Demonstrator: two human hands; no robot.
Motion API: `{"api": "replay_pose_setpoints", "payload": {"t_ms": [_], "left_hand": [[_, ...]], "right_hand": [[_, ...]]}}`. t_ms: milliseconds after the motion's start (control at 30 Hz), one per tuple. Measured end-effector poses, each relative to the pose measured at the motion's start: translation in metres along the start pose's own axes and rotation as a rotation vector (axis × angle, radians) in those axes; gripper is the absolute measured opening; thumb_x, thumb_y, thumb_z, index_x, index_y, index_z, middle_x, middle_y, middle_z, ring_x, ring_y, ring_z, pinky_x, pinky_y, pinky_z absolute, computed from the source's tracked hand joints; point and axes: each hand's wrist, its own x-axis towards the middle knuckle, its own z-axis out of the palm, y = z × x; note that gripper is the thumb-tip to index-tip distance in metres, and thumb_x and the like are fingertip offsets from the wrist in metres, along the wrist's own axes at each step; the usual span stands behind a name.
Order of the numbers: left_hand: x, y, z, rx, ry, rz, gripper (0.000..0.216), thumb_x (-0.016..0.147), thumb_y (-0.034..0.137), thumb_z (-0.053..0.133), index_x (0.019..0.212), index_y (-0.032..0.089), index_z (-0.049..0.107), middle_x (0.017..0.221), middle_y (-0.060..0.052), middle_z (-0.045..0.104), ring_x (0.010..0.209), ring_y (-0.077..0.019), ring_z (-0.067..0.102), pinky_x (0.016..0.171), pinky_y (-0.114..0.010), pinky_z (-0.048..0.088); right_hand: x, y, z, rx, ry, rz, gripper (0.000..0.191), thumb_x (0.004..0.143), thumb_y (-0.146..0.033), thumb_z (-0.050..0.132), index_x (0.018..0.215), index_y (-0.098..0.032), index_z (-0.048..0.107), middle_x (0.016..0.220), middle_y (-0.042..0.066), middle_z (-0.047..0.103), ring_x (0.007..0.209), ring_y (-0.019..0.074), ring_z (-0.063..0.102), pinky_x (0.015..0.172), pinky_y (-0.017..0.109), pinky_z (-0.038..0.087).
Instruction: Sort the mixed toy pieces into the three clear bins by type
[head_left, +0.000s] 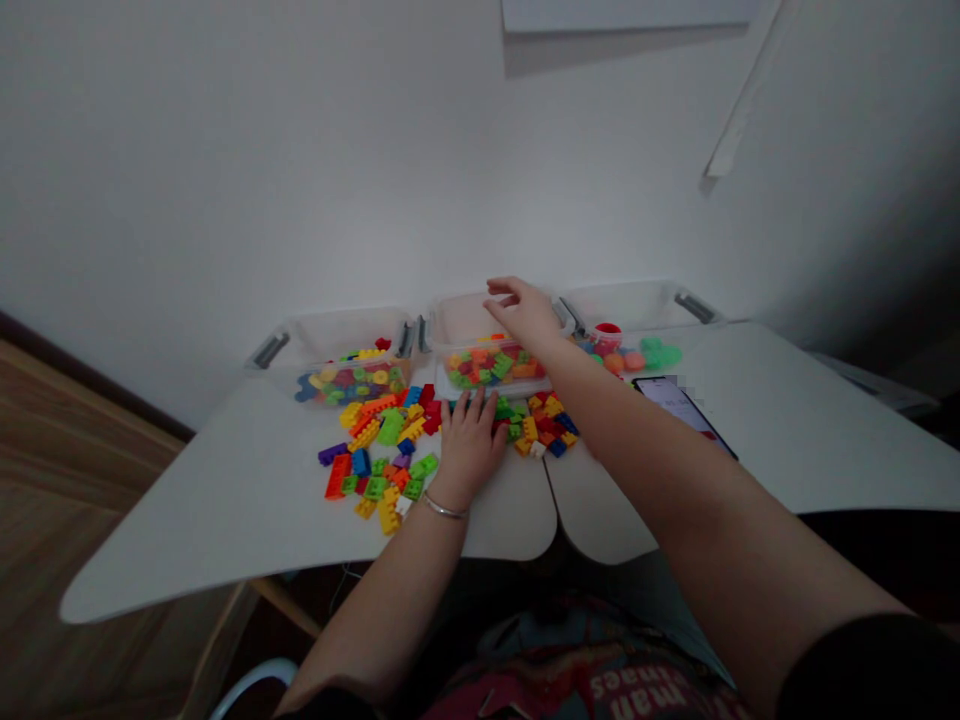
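My left hand [472, 445] lies palm down on the table among loose toy building bricks, its fingers stretched out and a little apart. Under and beside its fingertips are red and green bricks [514, 410], partly covered by the hand. Over the middle clear plastic bin [450, 325] hovers my right hand [525, 312], fingers curved and apart, with nothing visible between them. Inside that bin rest orange, green and red bricks [491, 367]. One pile of mixed bricks [390, 428] spreads left of my left hand; another small pile [549, 425] lies to its right.
A left clear bin [337, 325] holds several coloured pieces. In the right clear bin [637, 303] are a red cup-like piece [607, 335] and green and orange pieces. A phone [682, 412] lies right of my right forearm. White wall stands behind the bins.
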Motion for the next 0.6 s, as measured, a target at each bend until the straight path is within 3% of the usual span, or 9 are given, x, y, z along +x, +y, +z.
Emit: {"api": "replay_pose_setpoints", "payload": {"t_ms": [167,300,433,600], "left_hand": [[0.001,-0.001,0.003,-0.015,-0.018,0.01,0.051,0.094,0.036,0.045,0.142,0.019,0.048,0.149,-0.01,0.047,0.139,-0.0325,0.038,0.116,-0.061,0.021],[0.002,-0.001,0.002,-0.053,-0.031,0.078,0.05,0.094,0.034,0.047,0.141,0.018,0.049,0.15,-0.01,0.046,0.139,-0.0311,0.038,0.116,-0.057,0.025],[0.001,0.001,-0.002,-0.093,-0.045,0.224,0.049,0.094,0.035,0.05,0.141,0.022,0.05,0.149,-0.007,0.048,0.139,-0.0292,0.038,0.118,-0.053,0.026],[-0.001,0.003,-0.005,-0.152,-0.073,0.392,0.044,0.093,0.037,0.055,0.136,0.027,0.055,0.146,-0.006,0.051,0.138,-0.0259,0.039,0.119,-0.052,0.026]], "right_hand": [[-0.031,0.002,-0.026,0.152,0.15,-0.057,0.03,0.087,-0.035,0.056,0.113,-0.022,0.063,0.11,0.006,0.069,0.095,0.0168,0.064,0.085,0.033,0.053],[-0.08,0.01,-0.052,0.039,0.194,-0.048,0.028,0.086,-0.038,0.058,0.109,-0.024,0.066,0.109,0.007,0.068,0.093,0.0205,0.064,0.083,0.037,0.053],[-0.126,0.027,-0.062,-0.153,0.057,-0.086,0.023,0.084,-0.034,0.058,0.101,-0.023,0.069,0.1,0.009,0.071,0.093,0.0251,0.065,0.088,0.044,0.051],[-0.163,0.048,-0.052,-0.273,-0.183,-0.156,0.025,0.081,-0.028,0.06,0.103,-0.024,0.071,0.107,0.008,0.072,0.103,0.0267,0.063,0.097,0.047,0.047]]}}
